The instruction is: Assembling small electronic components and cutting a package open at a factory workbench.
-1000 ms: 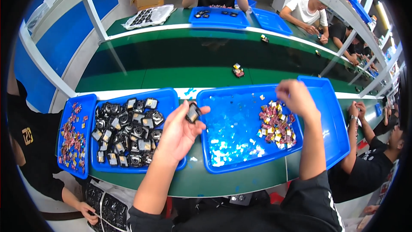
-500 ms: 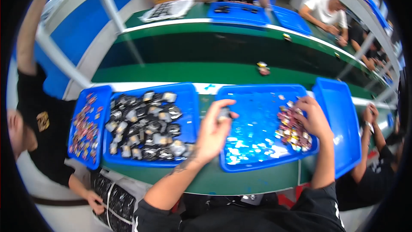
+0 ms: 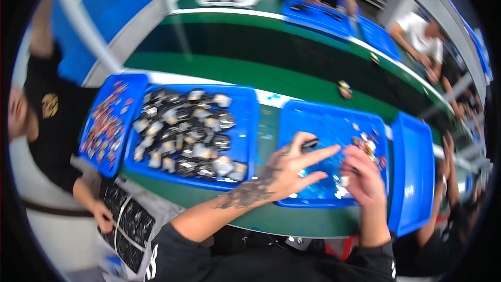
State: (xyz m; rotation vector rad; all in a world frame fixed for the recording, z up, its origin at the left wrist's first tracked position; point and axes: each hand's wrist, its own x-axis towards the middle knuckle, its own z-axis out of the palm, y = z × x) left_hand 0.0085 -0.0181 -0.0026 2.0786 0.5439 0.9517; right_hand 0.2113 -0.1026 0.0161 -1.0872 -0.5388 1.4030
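The small dark part (image 3: 310, 144) is sitting at the top of the left hand (image 3: 292, 169), pinched between the thumb and the first finger, over the middle blue tray (image 3: 334, 120). It could slip and drop among the bits in the tray, because only the fingertips (image 3: 298, 141) are holding it while the other fingers are spreading wide. The right hand (image 3: 362, 177) is curling over the pile of little colourful pieces (image 3: 369, 145); I cannot tell if it is holding one.

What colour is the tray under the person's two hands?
Bright blue; the tray lies under the left hand and right hand, seen in the head view.
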